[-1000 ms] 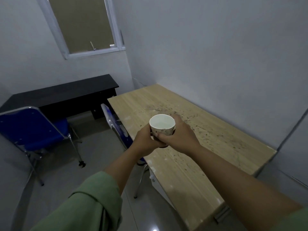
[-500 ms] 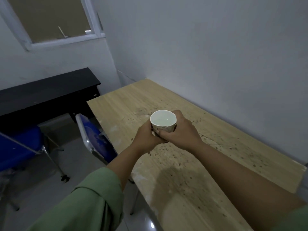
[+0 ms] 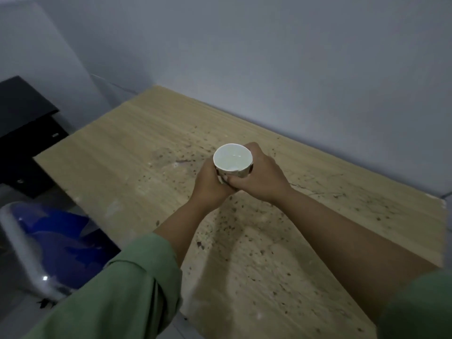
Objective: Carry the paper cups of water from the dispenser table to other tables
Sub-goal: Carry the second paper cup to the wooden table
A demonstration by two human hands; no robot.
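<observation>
A white paper cup (image 3: pixel 232 160) with water in it is held upright in both my hands above the middle of a light wooden table (image 3: pixel 127 152). My left hand (image 3: pixel 210 187) wraps the cup's left and lower side. My right hand (image 3: pixel 259 177) grips its right side, fingers curled around the wall. The cup's base is hidden by my fingers, so I cannot tell whether it touches the tabletop. Both green sleeves are pushed up my forearms.
The wooden tabletop is speckled with dark spots and runs along a grey wall (image 3: pixel 293 57). A blue chair (image 3: pixel 56 243) with a metal frame stands at the table's left edge. A black desk (image 3: pixel 22 113) sits at the far left.
I have moved closer to the wooden table, so it now fills the view. The cup has stayed in both hands and now sits over the table's middle. The window has left the view.
</observation>
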